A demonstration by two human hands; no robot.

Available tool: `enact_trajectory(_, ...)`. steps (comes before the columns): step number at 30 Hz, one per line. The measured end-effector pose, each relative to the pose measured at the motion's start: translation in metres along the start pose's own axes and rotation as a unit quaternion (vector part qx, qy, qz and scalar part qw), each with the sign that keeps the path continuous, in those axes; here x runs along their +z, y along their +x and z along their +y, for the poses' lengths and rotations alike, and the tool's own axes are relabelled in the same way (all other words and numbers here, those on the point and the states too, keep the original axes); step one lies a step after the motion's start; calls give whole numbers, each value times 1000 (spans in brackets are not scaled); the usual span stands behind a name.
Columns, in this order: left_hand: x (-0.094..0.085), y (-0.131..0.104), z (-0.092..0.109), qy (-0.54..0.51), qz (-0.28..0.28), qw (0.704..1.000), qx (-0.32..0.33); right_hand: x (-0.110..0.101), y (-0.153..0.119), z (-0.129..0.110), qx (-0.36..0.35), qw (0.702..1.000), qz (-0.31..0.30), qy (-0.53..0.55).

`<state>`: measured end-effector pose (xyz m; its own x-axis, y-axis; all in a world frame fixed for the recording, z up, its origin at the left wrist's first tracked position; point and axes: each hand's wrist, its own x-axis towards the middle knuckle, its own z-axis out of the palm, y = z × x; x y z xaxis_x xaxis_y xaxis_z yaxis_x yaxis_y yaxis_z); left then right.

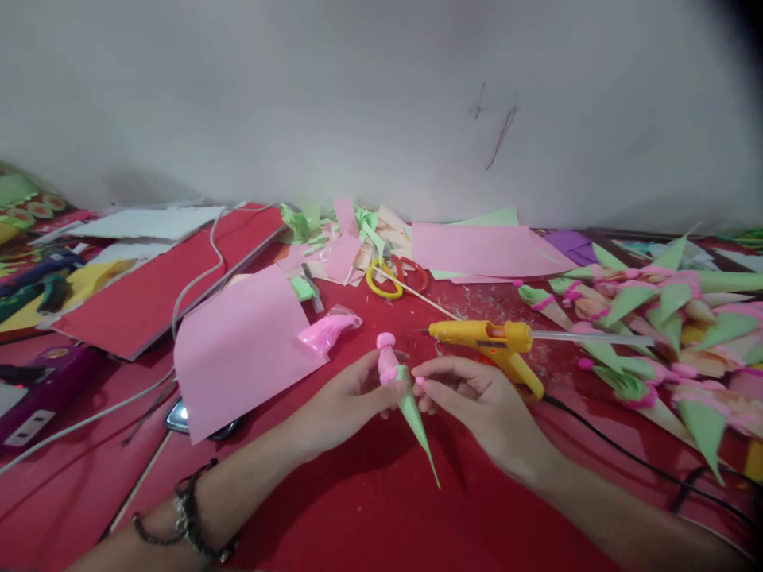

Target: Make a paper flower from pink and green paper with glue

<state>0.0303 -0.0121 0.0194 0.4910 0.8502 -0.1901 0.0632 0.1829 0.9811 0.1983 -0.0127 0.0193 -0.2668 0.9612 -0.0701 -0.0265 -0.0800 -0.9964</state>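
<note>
Between the fingers of my left hand (349, 397) is a small paper cone figure (411, 409), its pale green pointed end slanting down to the right. Pink soft clay forms its top, with a rounded pink cap and a pink lump at the green edge. My right hand (477, 405) pinches a tiny pink clay ball (420, 381) between thumb and forefinger, close to the cone's right side. Just beyond the hands lies an opened plastic packet of pink clay (327, 332). A yellow glue gun (489, 338) with a clear glue stick in it rests behind my right hand.
Yellow-handled scissors (381, 280) and a thin wooden stick (417, 295) lie near paper scraps. Pink paper (250, 342) partly covers a phone (179, 417) at left. Many finished-looking cones (637, 318) crowd the right. A purple power strip (48, 405) and white cable (191, 286) are left.
</note>
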Motion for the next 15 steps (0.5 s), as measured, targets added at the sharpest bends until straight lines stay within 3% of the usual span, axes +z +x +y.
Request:
enact_trajectory(8, 4, -1, 4, -15, -45, 999, 3, -2, 1, 5, -78, 997, -11, -28)
enact_trajectory(15, 3, -1, 2, 14, -49, 999, 11, -2, 2, 6, -83, 995, -33, -42)
